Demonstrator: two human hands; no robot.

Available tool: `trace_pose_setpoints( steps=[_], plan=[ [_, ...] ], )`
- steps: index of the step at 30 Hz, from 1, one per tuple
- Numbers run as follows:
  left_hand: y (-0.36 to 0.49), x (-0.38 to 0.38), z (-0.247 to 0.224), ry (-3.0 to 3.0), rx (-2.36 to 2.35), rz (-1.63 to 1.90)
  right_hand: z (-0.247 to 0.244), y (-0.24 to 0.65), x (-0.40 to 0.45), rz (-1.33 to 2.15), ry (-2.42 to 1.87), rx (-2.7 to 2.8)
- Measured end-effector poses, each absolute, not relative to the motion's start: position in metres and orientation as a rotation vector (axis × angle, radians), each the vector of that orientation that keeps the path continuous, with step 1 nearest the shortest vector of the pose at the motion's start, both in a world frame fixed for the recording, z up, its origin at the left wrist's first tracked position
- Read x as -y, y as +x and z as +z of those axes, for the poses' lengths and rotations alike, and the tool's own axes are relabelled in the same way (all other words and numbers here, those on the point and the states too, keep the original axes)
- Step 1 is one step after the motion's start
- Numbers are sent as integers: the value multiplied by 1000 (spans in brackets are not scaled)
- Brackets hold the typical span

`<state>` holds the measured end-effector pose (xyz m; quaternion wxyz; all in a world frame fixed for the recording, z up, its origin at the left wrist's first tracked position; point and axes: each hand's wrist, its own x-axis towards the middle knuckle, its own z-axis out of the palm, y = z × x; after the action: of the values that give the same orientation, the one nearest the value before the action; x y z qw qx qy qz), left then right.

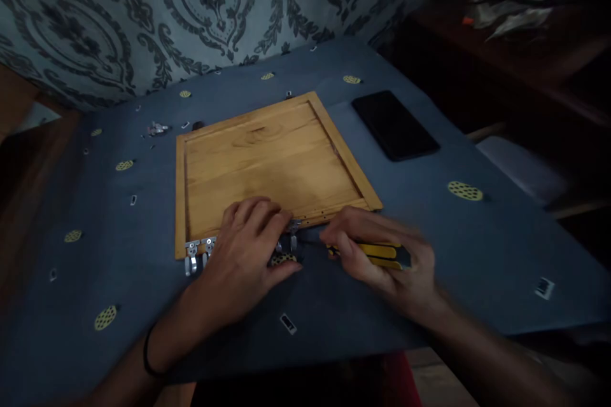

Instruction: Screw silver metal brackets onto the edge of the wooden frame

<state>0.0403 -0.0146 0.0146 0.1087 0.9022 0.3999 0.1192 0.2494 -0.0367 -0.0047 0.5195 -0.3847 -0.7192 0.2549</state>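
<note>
A wooden panel [258,152] with a raised frame lies flat on the blue cloth. Metal hinges [191,255] line its near edge, and one more hinge [293,235] shows just right of my left hand. My left hand [251,248] rests over the near edge of the panel, fingers spread on the wood and thumb out to the right; it covers part of the hinge row. In my right hand [382,254] is a yellow and black screwdriver [377,253], its thin shaft pointing left toward that hinge. Whether the tip touches the hinge is too dark to tell.
A black phone or tablet [395,124] lies right of the panel. Small metal parts [157,129] sit beyond the panel's left side, near a small dark object [197,125]. Patterned fabric [210,0] hangs behind the table [477,267]. Dark shelving stands at right.
</note>
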Motion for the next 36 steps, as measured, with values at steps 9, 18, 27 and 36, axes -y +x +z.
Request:
trace_pose_setpoints(
  steps=[9,18,27,36],
  plan=[
    [43,10,6,2715,-1204,335,-1,248,36,597,-952,1746],
    [45,14,5,2648,-1204,385,3,249,36,618,-960,1766],
    [45,16,5,2642,-1206,347,2,249,37,631,-949,1744],
    [44,15,4,2681,-1198,357,4,250,38,623,-954,1763]
  ],
)
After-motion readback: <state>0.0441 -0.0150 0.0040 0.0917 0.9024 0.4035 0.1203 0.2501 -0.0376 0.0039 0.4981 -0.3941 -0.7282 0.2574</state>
